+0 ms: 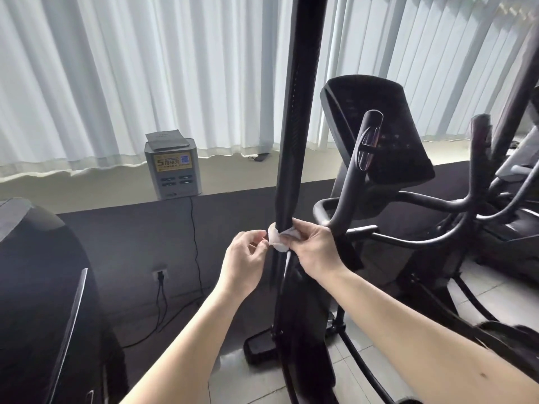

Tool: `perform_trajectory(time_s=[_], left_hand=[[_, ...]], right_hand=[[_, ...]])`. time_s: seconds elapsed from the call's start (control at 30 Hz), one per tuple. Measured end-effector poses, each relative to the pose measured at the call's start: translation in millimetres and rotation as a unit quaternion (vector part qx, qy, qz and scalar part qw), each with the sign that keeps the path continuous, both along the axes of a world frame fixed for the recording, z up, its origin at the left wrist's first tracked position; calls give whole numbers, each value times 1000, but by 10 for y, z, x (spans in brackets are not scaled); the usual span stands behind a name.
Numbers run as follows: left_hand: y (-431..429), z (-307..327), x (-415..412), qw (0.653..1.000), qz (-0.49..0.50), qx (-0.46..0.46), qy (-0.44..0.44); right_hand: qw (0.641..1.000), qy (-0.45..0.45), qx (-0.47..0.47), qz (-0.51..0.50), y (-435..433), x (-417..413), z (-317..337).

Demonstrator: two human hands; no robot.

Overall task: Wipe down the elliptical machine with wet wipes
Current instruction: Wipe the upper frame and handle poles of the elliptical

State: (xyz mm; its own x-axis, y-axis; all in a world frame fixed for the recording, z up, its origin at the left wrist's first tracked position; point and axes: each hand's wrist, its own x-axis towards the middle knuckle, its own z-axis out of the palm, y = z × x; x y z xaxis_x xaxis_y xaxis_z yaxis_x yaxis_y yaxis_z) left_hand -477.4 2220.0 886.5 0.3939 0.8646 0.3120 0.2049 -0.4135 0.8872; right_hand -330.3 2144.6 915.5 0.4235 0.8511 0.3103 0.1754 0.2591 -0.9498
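A black elliptical machine fills the middle and right of the head view, with its console (376, 126) at upper right. Its tall black handle bar (294, 126) rises up the centre. A white wet wipe (278, 239) is wrapped around the lower end of that bar. My left hand (245, 258) pinches the wipe's left end between thumb and fingers. My right hand (313, 246) pinches the wipe's right end against the bar. The part of the wipe behind the bar is hidden.
A grey power-bank station (172, 167) stands on the window ledge at left, its cable running down to a wall socket (159, 274). White curtains (131, 68) hang behind. Another dark machine (43, 287) sits at far left, and more equipment at far right (513, 199).
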Motion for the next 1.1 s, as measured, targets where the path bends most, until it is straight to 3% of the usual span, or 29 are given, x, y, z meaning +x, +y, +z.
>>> perform_trajectory(time_s=[0.23, 0.57, 0.8, 1.1], left_hand=[[-29, -297, -84, 998, -10, -16, 52], [13, -399, -61, 999, -18, -37, 14], [-60, -665, 17, 998, -56, -3, 42], [103, -1420, 215, 980, -72, -27, 185]], right_hand=[[990, 18, -126, -55, -29, -258, -742], [989, 107, -27, -96, -41, -132, -206], [985, 100, -85, -115, -60, -201, -904], [977, -2, -155, -144, 64, -72, -1657]])
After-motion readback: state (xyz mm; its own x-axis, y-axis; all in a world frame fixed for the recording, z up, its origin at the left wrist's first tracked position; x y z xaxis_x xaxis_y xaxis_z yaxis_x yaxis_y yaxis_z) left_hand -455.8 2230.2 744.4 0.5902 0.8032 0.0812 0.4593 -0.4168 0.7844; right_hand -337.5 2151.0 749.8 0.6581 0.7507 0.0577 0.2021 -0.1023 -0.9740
